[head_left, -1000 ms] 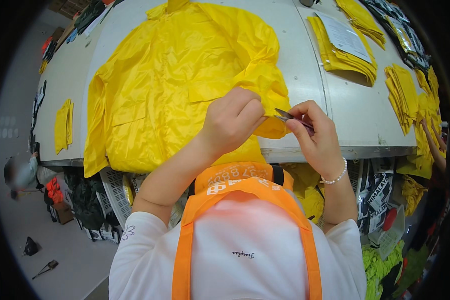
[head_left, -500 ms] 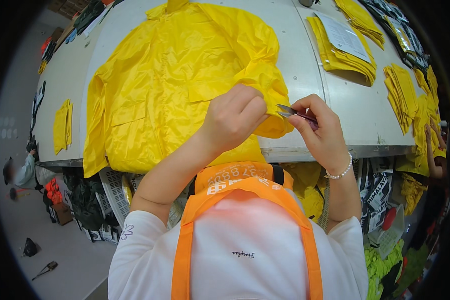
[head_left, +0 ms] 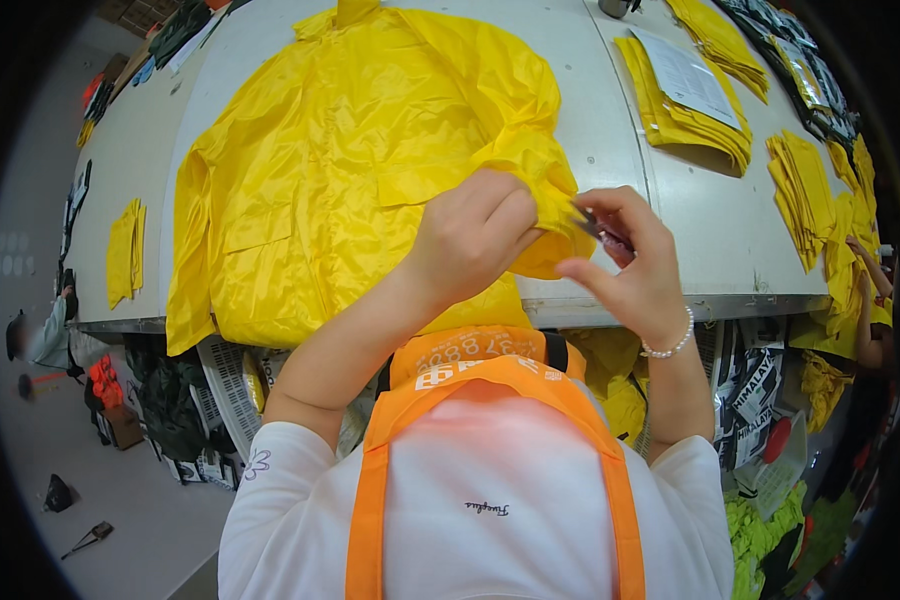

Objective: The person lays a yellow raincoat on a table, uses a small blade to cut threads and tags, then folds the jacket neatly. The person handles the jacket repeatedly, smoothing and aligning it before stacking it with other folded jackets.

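A yellow rain jacket lies spread on the white table, its collar at the far side and its hem near me. My left hand is closed on the sleeve end at the jacket's right side, fingertips hidden from view. Close to that cuff, my right hand holds a pair of small thread snips in its curled fingers. Its thumb stands away from the snips, whose blades are blurred and point toward the sleeve.
Folded yellow garments with a paper sheet on them lie at the far right. Another yellow stack sits nearer the right edge, a small folded piece at the left. Crates and bagged garments fill the space below the table. Other people work at both sides.
My right thumb has lifted off the snips, and the snips have turned and shifted slightly right within my fingers. My left hand stays on the sleeve, moved a little.
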The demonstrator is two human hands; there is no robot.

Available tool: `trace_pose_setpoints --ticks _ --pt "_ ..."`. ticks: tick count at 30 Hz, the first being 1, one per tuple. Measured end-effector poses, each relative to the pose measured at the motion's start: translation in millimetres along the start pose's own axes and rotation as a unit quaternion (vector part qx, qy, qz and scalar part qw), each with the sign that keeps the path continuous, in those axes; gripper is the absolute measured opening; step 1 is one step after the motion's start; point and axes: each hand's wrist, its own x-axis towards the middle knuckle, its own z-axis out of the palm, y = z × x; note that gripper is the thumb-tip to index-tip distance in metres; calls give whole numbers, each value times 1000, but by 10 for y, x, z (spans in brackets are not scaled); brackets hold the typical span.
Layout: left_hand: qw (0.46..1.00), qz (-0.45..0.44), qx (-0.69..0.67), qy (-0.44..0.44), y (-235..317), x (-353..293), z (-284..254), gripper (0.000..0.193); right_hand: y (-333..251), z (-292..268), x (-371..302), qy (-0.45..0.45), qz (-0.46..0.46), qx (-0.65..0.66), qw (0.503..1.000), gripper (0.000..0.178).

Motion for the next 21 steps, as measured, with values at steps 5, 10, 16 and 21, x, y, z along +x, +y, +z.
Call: trace_pose_setpoints --ticks 5,10,16,21 --pt "998 -10 -54 -24 -27 96 54 20 17 39 48 28 -63 -60 996 20" --pt "920 -260 -272 -109 -163 54 141 12 161 59 122 67 -53 -40 996 16" --pt "853 -375 -306 -194 -152 245 129 17 167 3 43 34 -15 -64 997 14" --pt "823 -413 -299 -250 -241 398 172 18 -6 22 -18 84 -32 -111 990 20"
